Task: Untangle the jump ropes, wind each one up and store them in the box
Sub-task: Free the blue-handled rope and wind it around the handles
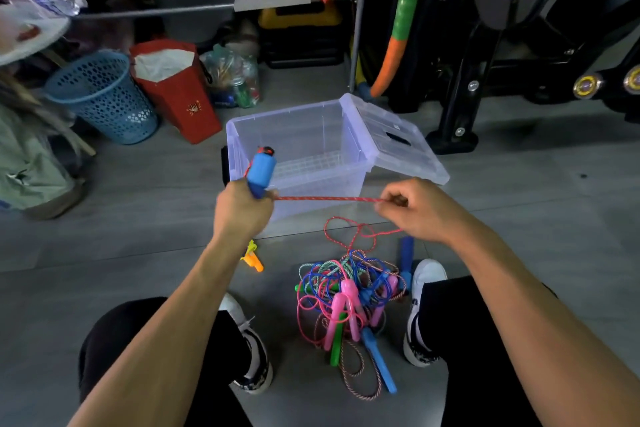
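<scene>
Our left hand [242,208] grips a blue handle [262,172] tightly, its long axis tilted upward toward the clear box [298,135]. Our right hand [412,210] pinches the red rope [325,199], stretched level before the box's near wall. The tangled ropes [349,291] lie on the floor [138,239] nearer us than the box, with open floor left of them.

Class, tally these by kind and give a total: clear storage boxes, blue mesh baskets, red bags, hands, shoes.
Clear storage box: 1
Blue mesh basket: 1
Red bag: 1
Hands: 2, left hand gripping blue handle, right hand pinching red rope
Shoes: 2, left shoe, right shoe
Total: 7
</scene>
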Tool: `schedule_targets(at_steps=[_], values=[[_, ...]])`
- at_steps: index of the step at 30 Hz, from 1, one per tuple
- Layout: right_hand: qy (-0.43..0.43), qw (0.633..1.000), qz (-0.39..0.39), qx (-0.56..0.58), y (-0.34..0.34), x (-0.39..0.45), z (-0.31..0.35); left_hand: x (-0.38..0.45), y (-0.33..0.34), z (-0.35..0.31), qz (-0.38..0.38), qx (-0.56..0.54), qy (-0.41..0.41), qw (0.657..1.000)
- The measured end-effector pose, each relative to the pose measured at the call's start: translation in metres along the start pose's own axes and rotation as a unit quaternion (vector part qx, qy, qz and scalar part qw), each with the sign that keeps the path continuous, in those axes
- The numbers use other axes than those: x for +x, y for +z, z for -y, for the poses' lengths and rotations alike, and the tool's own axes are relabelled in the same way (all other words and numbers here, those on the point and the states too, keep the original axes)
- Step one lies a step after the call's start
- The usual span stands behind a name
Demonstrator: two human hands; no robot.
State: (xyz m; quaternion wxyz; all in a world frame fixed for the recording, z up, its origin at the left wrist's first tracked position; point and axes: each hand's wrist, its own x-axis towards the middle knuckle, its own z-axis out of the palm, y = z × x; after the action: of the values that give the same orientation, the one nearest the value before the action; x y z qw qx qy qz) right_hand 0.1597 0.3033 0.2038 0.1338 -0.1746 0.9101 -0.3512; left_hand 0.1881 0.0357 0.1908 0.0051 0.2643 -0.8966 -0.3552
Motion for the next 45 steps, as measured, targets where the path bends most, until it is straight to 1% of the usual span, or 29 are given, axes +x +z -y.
schedule_targets(at_steps=[2, 5, 7, 10, 11, 12, 13, 15, 16, 17, 19, 20, 21, 22, 24, 26, 28, 30, 32, 33, 34, 35, 36, 37, 38, 39, 41, 43, 45], values=[[-0.01, 1.0, -0.02, 0.022, -0.003, -0.002, -0.003, 0.004, -0.005, 0.006, 0.04, 0.005, -0.012, 0.999], [-0.035, 0.999, 0.001, 0.033, 0.005, -0.001, 0.003, -0.009, 0.0, -0.004, 0.116, -0.065, 0.047, 0.99], [-0.05, 0.998, 0.022, 0.037, 0.015, 0.002, 0.011, -0.025, 0.003, -0.019, 0.186, -0.138, 0.088, 0.969], [-0.056, 0.997, 0.041, 0.035, 0.027, 0.007, 0.022, -0.04, 0.011, -0.03, 0.294, -0.157, 0.113, 0.936], [-0.051, 0.997, 0.043, 0.036, 0.029, 0.007, 0.024, -0.039, 0.014, -0.029, 0.293, -0.164, 0.104, 0.936], [-0.042, 0.998, 0.04, 0.037, 0.028, 0.007, 0.024, -0.036, 0.016, -0.027, 0.266, -0.181, 0.08, 0.943], [-0.031, 0.998, 0.034, 0.036, 0.026, 0.006, 0.022, -0.029, 0.017, -0.024, 0.22, -0.214, 0.036, 0.951], [-0.015, 1.0, 0.004, 0.028, 0.015, 0.002, 0.014, -0.011, 0.011, -0.015, 0.12, -0.3, -0.075, 0.943], [-0.008, 0.999, -0.015, 0.029, 0.009, 0.0, 0.009, -0.002, 0.005, -0.009, 0.085, -0.31, -0.115, 0.94], [-0.004, 0.999, -0.03, 0.038, 0.003, -0.002, 0.005, 0.006, 0.001, -0.002, 0.066, -0.268, -0.127, 0.953], [-0.005, 0.998, -0.035, 0.061, -0.003, -0.005, 0.0, 0.01, -0.003, 0.009, 0.081, -0.065, -0.071, 0.992], [-0.014, 0.998, -0.028, 0.062, -0.002, -0.006, 0.0, 0.005, -0.002, 0.007, 0.095, -0.001, -0.028, 0.995], [-0.025, 0.998, -0.017, 0.056, 0.002, -0.005, 0.0, 0.0, 0.002, 0.002, 0.119, 0.0, 0.009, 0.993], [-0.037, 0.998, -0.005, 0.049, 0.006, -0.005, 0.001, -0.008, 0.007, -0.005, 0.152, -0.055, 0.033, 0.986], [-0.056, 0.997, 0.015, 0.059, 0.014, -0.003, 0.008, -0.024, 0.014, -0.022, 0.23, -0.175, 0.06, 0.956], [-0.061, 0.995, 0.024, 0.08, 0.021, -0.001, 0.015, -0.035, 0.02, -0.033, 0.294, -0.208, 0.062, 0.931], [-0.053, 0.994, 0.026, 0.093, 0.027, 0.002, 0.02, -0.037, 0.024, -0.038, 0.306, -0.219, 0.042, 0.925], [-0.029, 0.995, 0.023, 0.087, 0.025, 0.002, 0.019, -0.028, 0.025, -0.035, 0.237, -0.233, 0.002, 0.943], [-0.003, 0.998, 0.006, 0.065, 0.011, -0.001, 0.011, -0.006, 0.021, -0.024, 0.124, -0.257, -0.06, 0.956], [0.004, 0.998, -0.005, 0.063, 0.002, -0.004, 0.006, 0.003, 0.017, -0.016, 0.074, -0.233, -0.079, 0.967], [0.006, 0.997, -0.016, 0.072, -0.007, -0.008, 0.001, 0.008, 0.011, -0.009, 0.049, -0.147, -0.075, 0.985], [0.005, 0.996, -0.022, 0.087, -0.013, -0.012, -0.003, 0.01, 0.008, -0.002, 0.049, -0.01, -0.045, 0.998], [-0.001, 0.995, -0.023, 0.096, -0.016, -0.014, -0.006, 0.007, 0.007, -0.001, 0.065, 0.092, -0.008, 0.994], [-0.011, 0.995, -0.019, 0.096, -0.015, -0.016, -0.007, 0.001, 0.008, -0.006, 0.092, 0.128, 0.026, 0.987], [-0.021, 0.996, -0.01, 0.088, -0.012, -0.016, -0.006, -0.008, 0.011, -0.013, 0.143, 0.091, 0.041, 0.985], [-0.031, 0.996, 0.001, 0.078, -0.007, -0.015, -0.004, -0.017, 0.016, -0.019, 0.201, 0.007, 0.039, 0.979], [-0.042, 0.996, 0.022, 0.074, 0.004, -0.011, 0.003, -0.038, 0.022, -0.036, 0.292, -0.14, 0.036, 0.946], [-0.047, 0.995, 0.023, 0.09, 0.01, -0.007, 0.009, -0.051, 0.027, -0.047, 0.327, -0.17, 0.063, 0.927], [-0.044, 0.994, 0.006, 0.099, 0.013, -0.004, 0.013, -0.054, 0.03, -0.049, 0.321, -0.198, 0.06, 0.924]])
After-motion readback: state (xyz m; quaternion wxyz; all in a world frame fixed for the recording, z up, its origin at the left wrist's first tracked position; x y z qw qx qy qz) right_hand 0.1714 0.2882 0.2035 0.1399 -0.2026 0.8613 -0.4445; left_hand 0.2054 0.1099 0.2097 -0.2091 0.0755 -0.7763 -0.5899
